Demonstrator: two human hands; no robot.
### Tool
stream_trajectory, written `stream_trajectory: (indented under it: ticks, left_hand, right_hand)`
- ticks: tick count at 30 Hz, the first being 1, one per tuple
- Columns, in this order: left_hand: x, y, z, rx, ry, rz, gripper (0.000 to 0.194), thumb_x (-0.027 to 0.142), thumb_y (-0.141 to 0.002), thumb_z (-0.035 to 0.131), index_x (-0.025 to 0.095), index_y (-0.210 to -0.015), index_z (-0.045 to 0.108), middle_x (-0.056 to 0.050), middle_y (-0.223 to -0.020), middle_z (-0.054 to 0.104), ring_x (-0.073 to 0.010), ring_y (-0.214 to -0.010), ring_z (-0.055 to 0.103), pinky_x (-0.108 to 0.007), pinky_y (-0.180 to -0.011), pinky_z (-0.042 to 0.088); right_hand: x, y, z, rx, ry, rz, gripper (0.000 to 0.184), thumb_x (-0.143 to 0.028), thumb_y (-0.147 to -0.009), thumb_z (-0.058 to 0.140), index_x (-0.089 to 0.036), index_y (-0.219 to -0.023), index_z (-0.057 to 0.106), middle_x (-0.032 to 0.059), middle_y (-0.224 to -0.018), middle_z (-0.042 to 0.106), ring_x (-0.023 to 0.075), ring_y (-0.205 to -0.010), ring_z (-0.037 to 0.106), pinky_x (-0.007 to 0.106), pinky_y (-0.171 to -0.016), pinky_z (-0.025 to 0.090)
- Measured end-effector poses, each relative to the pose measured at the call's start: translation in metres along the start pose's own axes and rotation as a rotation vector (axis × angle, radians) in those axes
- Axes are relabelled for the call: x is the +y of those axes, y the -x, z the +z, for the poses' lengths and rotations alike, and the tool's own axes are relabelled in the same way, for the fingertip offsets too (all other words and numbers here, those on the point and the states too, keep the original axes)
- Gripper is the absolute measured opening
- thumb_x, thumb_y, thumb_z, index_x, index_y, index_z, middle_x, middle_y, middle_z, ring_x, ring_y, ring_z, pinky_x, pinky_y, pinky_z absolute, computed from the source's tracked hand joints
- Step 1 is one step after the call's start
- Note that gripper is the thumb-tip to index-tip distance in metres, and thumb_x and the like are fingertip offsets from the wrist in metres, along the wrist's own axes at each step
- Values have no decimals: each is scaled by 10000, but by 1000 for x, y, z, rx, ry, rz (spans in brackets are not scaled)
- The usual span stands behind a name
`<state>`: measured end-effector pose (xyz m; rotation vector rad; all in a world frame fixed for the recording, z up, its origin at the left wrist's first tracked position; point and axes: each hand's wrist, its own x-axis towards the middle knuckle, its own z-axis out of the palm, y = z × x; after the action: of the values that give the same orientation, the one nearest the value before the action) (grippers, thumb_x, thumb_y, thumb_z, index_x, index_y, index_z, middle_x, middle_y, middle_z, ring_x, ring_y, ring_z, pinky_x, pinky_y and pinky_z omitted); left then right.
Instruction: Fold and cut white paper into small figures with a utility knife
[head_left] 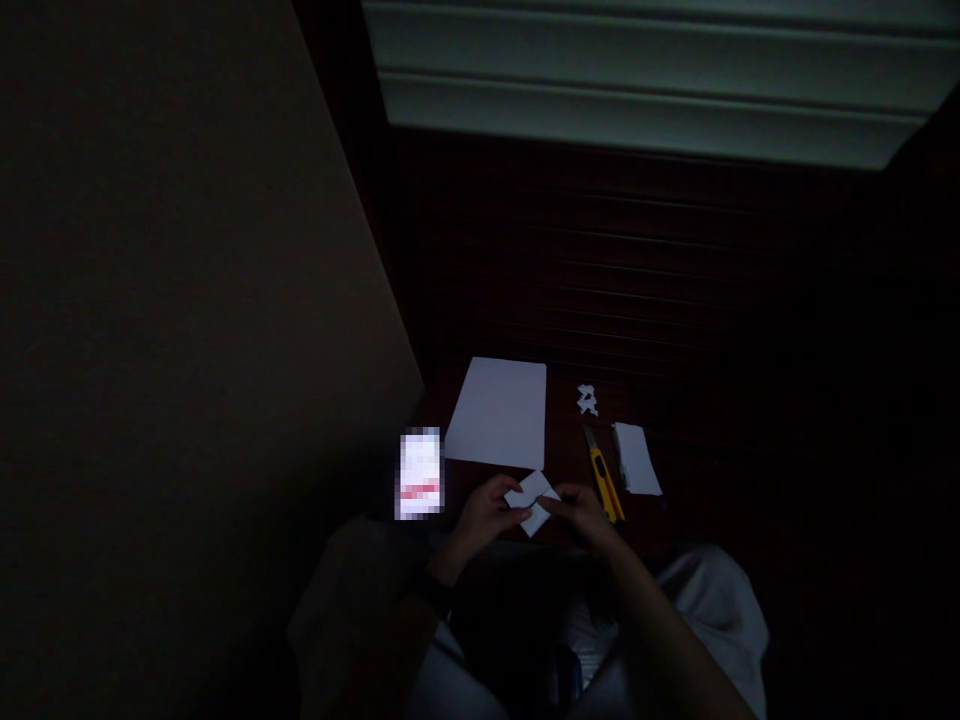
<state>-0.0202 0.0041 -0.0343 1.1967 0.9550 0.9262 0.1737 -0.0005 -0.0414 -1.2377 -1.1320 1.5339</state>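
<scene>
Between my two hands is a small white piece of paper (534, 490), turned like a diamond, with what look like fold lines on it. My left hand (491, 515) pinches its left corner between thumb and fingers. On the opposite side, my right hand (581, 512) grips the right corner, its thumb lying on the paper's face. A yellow utility knife (602, 482) lies just beyond my right hand, blade end pointing away from me. Past the folded paper, a large white sheet (501, 412) rests flat on the dark table.
Small white paper scraps (587, 400) lie at the back of the table (566, 440). A stack of white paper pieces (637, 458) sits to the right of the knife. At the left is a bright, pixelated rectangle (420, 470). A wall (225, 250) rises on the left; the room is dim.
</scene>
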Motion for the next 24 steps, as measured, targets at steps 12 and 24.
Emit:
stream_trajectory:
  ticks: [12, 24]
  left_hand:
    - [0, 1, -1, -4, -224, -116, 372, 424, -690, 647, 139, -928, 631, -60, -828, 667, -200, -684, 628, -242, -488, 468]
    - [6, 1, -1, -109, -78, -89, 445, 275, -606, 748, 120, -999, 607, -76, -876, 671, -205, -771, 626, -287, -653, 479]
  right_hand:
    - [-2, 0, 5, -25, 115, -40, 274, -429, -653, 696, -157, -674, 666, 9, -644, 649, 157, -596, 563, 263, -597, 410]
    - [9, -6, 7, 23, 123, -127, 248, -377, -633, 722, -168, -730, 630, 13, -703, 634, 163, -648, 561, 276, -622, 428]
